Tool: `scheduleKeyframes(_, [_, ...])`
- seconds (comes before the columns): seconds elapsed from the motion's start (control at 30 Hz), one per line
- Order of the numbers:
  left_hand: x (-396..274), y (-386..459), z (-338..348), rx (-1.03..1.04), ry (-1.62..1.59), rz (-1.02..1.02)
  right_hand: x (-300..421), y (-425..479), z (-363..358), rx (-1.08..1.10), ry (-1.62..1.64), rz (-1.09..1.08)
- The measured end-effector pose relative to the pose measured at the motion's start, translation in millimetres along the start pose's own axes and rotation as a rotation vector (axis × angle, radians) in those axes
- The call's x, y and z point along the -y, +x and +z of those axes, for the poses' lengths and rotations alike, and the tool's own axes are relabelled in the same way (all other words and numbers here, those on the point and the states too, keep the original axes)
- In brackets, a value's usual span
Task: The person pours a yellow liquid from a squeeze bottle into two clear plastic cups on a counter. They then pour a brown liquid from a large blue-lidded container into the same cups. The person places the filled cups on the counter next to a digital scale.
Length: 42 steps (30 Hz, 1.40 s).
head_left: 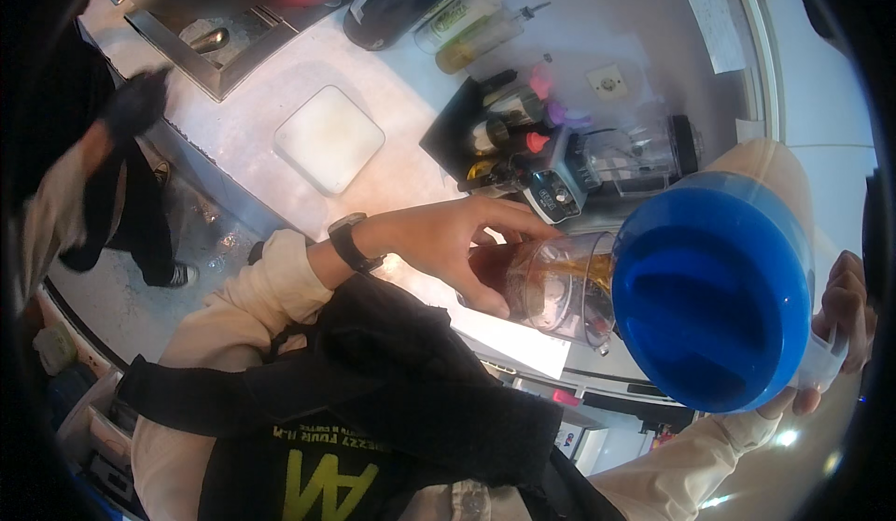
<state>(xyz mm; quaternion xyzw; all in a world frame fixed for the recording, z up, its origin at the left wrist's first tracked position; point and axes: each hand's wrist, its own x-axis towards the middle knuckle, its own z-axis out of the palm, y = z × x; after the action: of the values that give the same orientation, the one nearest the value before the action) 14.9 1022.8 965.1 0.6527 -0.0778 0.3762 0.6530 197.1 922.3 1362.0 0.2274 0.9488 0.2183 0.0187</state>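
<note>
My left hand (455, 248), with a black-strapped watch on its wrist, grips a clear measuring cup or jug (560, 290) around its side. Reddish-brown liquid (493, 269) sits at the held end of the cup. My right hand (840, 311) is closed around the handle of a large translucent pitcher with a blue lid (707, 290). Tilted over the cup's mouth, the pitcher lets a stream of amber liquid (598, 269) run into it. The lid hides the pitcher's spout and part of the cup's rim.
A white square scale (330, 139) lies on the counter (238, 125). Along the wall stand a blender (560, 178), a black organizer (455, 129), bottles (483, 38) and another blue-lidded pitcher (399, 6). A metal ice bin (220, 76) is set into the counter. A co-worker's gloved hand (136, 101) is at left.
</note>
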Motion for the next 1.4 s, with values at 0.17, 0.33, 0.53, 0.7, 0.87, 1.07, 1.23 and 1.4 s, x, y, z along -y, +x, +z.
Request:
scheduleKeyframes(0.17, [0,-1,-4,-0.031,0.021,0.020,-9,1,3,-0.011,0.012,-0.022])
scheduleKeyframes(0.33, [-1,-1,-8,-0.033,0.019,0.013,-12,2,4,-0.023,0.021,-0.021])
scheduleKeyframes(0.53, [-1,-4,-12,-0.040,0.022,0.000,-16,4,10,-0.055,0.043,0.003])
scheduleKeyframes(0.7, [-3,-5,-16,-0.031,0.045,0.021,-21,1,18,-0.100,0.080,0.057])
scheduleKeyframes(0.87, [-15,-11,-23,-0.051,0.098,-0.011,-35,-12,38,-0.195,0.164,0.101])
scheduleKeyframes(1.07, [-20,-15,-31,-0.055,0.113,-0.021,-46,-53,51,-0.370,0.323,0.281])
scheduleKeyframes(1.23, [-26,-26,-45,-0.123,0.118,-0.036,-62,-116,101,-0.691,0.686,0.458])
scheduleKeyframes(1.4, [-35,-43,-68,-0.197,0.097,-0.120,-31,-147,201,-1.139,0.930,0.920])
